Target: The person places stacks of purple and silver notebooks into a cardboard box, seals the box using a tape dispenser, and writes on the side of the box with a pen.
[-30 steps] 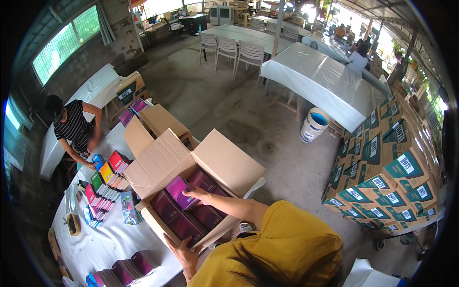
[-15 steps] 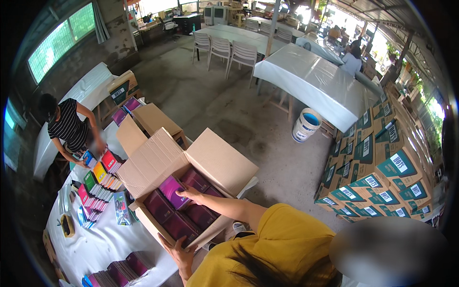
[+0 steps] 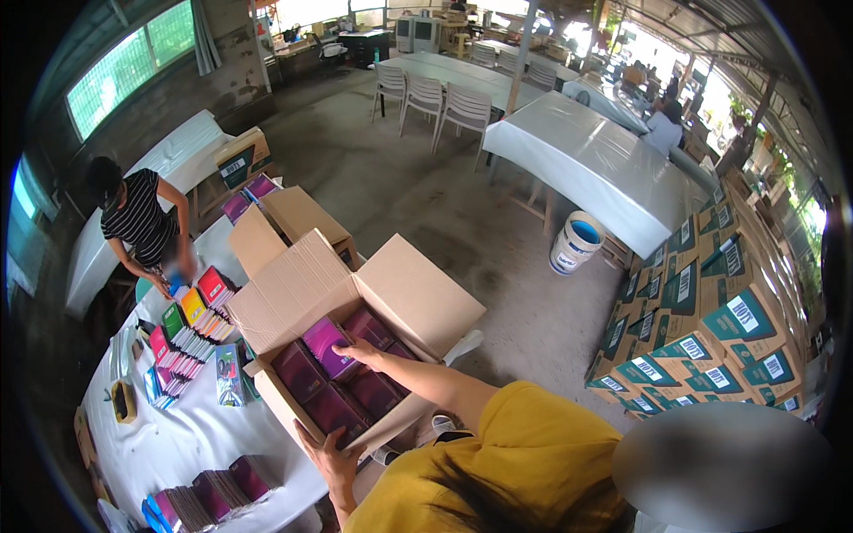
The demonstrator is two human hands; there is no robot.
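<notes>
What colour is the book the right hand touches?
The book is purple; it shows best in the head view.

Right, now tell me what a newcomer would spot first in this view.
Probably the open cardboard box in the middle, packed with dark purple notebooks, where the right hand is on a brighter purple one and the left hand touches the near side. Next, the pile of cartons on the right, then the colourful stacks of notebooks on the white-covered table at left.
</notes>
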